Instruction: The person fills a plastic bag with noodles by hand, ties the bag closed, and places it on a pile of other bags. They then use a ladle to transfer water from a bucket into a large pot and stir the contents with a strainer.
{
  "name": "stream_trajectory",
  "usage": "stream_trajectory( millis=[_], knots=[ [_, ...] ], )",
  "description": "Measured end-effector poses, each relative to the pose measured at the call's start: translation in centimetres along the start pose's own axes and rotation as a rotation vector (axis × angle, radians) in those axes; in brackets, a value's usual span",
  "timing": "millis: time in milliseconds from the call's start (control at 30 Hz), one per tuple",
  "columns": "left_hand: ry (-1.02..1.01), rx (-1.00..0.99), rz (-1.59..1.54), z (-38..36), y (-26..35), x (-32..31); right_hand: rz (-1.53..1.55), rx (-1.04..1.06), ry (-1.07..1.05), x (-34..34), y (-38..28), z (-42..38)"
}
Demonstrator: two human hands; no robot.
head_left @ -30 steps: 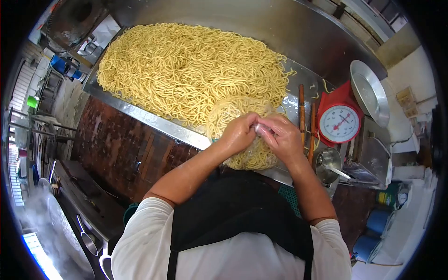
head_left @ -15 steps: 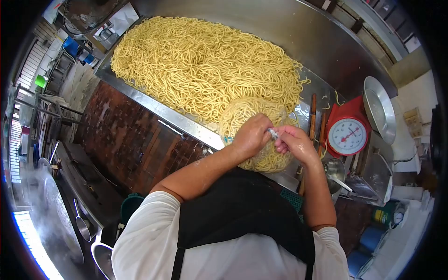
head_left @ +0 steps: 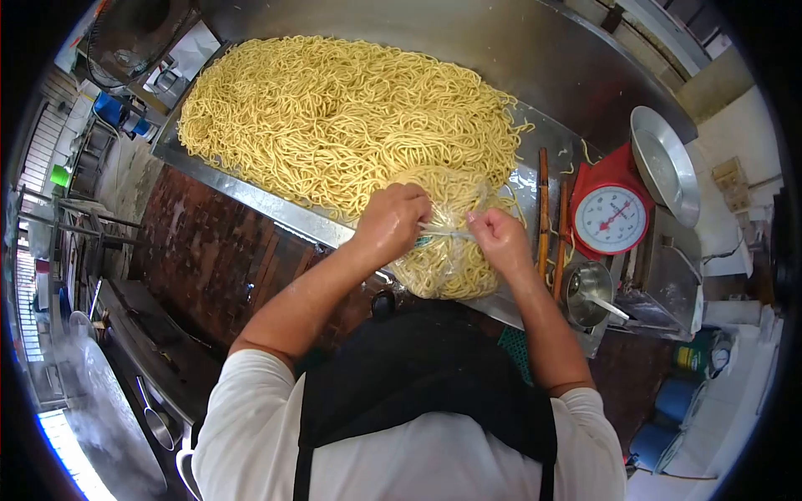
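Observation:
A clear plastic bag [head_left: 447,271] full of yellow noodles rests at the near right end of the metal tray. My left hand [head_left: 391,221] is closed on one end of the bag's twisted neck. On the other side, my right hand [head_left: 503,240] pinches the opposite end. A thin strand of plastic is stretched taut between the two hands, across the bag's top. Behind the bag spreads a large heap of loose yellow noodles [head_left: 334,117].
Two wooden sticks [head_left: 543,217] lie right of the bag, beside a red dial scale [head_left: 611,219] with a metal pan [head_left: 665,167]. A metal pot [head_left: 587,294] with a white-handled utensil stands nearer. Steam rises from a large wok [head_left: 104,409] at the lower left.
My hands were close together at the bag's neck and have now pulled apart, left hand leftward, drawing the plastic tight. The view has shifted slightly.

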State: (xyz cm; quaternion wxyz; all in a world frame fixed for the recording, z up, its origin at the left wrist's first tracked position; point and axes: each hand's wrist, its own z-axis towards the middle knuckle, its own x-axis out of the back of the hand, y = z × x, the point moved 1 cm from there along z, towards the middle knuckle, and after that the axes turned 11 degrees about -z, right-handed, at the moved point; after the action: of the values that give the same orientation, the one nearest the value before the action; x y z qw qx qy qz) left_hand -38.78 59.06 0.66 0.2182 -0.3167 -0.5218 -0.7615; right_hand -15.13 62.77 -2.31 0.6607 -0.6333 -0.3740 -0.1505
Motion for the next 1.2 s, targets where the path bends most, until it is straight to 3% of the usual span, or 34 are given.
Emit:
stream_trajectory(
  millis=[100, 167, 200, 233, 267, 300, 333, 367, 400, 467, 533, 600, 767, 833, 900, 933, 1000, 1033, 1100, 1200],
  knots=[
    [-0.035, -0.115, -0.116, -0.4, 0.4, -0.3, -0.128, 0.002, -0.042, 0.8, -1.0, -1.2],
    [-0.057, 0.416, -0.997, 0.2, 0.9, -1.3, -0.014, -0.009, -0.345, 2.4, -1.9, -1.9],
    [-0.067, 0.689, -1.433, 0.5, 1.2, -2.0, -0.022, -0.012, -0.346, 2.9, -2.6, -2.2],
    [-0.023, 0.694, -1.538, 1.0, 1.4, -2.5, -0.019, 0.228, -0.241, 3.2, -3.7, -2.7],
    [-0.028, 0.693, -1.543, 1.2, 1.4, -3.7, -0.014, 0.465, -0.132, 3.1, -4.7, -3.0],
    [0.057, 0.53, -1.338, 1.3, 1.1, -5.2, -0.029, 0.574, 0.014, 2.9, -5.5, -2.9],
    [0.134, 0.366, -1.131, 1.5, 1.4, -5.8, -0.033, 0.568, 0.021, 2.8, -5.7, -2.4],
    [0.14, 0.268, -0.901, 1.4, 1.6, -6.3, -0.144, 0.611, 0.177, 2.9, -5.8, -2.0],
    [0.129, 0.262, -0.908, 1.2, 1.4, -6.7, -0.258, 0.65, 0.332, 2.9, -5.9, -1.9],
    [-0.034, 0.158, -0.419, 1.0, 1.5, -6.3, -0.195, 0.557, 0.315, 2.3, -5.3, -2.0],
    [0.0, 0.133, -0.491, 0.9, 0.9, -7.0, -0.126, 0.468, 0.297, 1.9, -4.9, -2.2],
    [0.073, 0.188, -0.718, 0.7, 0.6, -7.3, -0.162, 0.564, 0.302, 1.6, -4.8, -2.5],
    [0.157, 0.089, -0.376, 0.9, 2.3, -5.9, -0.152, 0.555, 0.286, 0.1, -4.0, -2.4],
    [0.293, -0.061, -0.23, 0.6, 3.0, -6.1, -0.206, 0.506, 0.304, -0.1, -3.8, -2.1],
    [0.276, -0.102, -0.196, -0.1, 3.0, -6.4, -0.199, 0.145, 0.152, 0.0, -3.3, -1.2],
    [0.257, -0.147, -0.162, -0.3, 2.9, -6.6, -0.199, 0.146, 0.154, 0.1, -3.0, -0.7],
    [0.288, -0.181, -0.197, -0.5, 2.4, -6.9, 0.075, -0.084, -0.196, 0.2, -1.5, -0.1],
    [0.269, -0.176, -0.228, -0.7, 2.4, -6.7, 0.077, -0.084, -0.2, 0.6, -1.5, -0.2],
    [0.257, -0.17, -0.253, -0.7, 2.4, -6.5, 0.398, -0.276, -0.431, 1.3, -2.0, -0.2],
    [0.293, -0.138, -0.283, -0.4, 3.1, -6.4, 0.386, -0.239, -0.396, 1.8, -3.0, -0.7]
  ],
)
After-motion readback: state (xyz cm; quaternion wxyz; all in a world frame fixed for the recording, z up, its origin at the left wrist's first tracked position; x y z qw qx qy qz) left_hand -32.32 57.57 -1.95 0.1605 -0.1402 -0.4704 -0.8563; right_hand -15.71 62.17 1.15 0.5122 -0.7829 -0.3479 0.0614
